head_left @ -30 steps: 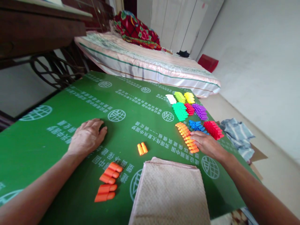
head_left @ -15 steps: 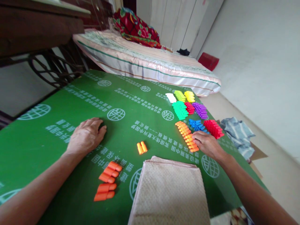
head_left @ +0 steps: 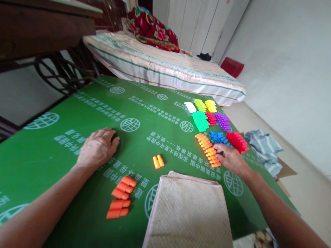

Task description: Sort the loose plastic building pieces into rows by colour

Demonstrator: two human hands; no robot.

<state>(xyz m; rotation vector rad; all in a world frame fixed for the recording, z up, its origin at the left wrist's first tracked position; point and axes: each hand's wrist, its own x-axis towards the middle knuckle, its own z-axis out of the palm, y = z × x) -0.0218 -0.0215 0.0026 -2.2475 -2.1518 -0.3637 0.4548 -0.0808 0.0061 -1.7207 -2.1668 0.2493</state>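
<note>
My left hand [head_left: 97, 146] rests palm down on the green board, open, its fingers loosely bent and nothing in them. At the right, the curled thumb and forefinger of my right hand [head_left: 231, 158] close on the end of an orange bullet-shaped plastic piece; the fingertips are partly hidden. That piece belongs to a slanting row of orange pieces [head_left: 206, 146]. Just beyond the hand are blue pieces [head_left: 219, 137] and red pieces [head_left: 238, 142]. Two light-orange pieces [head_left: 158, 161] lie side by side mid-board. Several darker orange pieces [head_left: 121, 187] lie nearer me, below my left hand.
Green pieces [head_left: 200, 120], purple pieces [head_left: 222, 121], white pieces [head_left: 190, 107] and yellow pieces [head_left: 211, 106] stand grouped at the far right. A folded beige cloth [head_left: 190, 210] covers the near edge of the green board [head_left: 85, 220]. A bed [head_left: 165, 72] adjoins its far side.
The view has shifted slightly. My right hand stays at the orange row, its fingers moved a little; my left hand and the loose pieces have kept their places.
</note>
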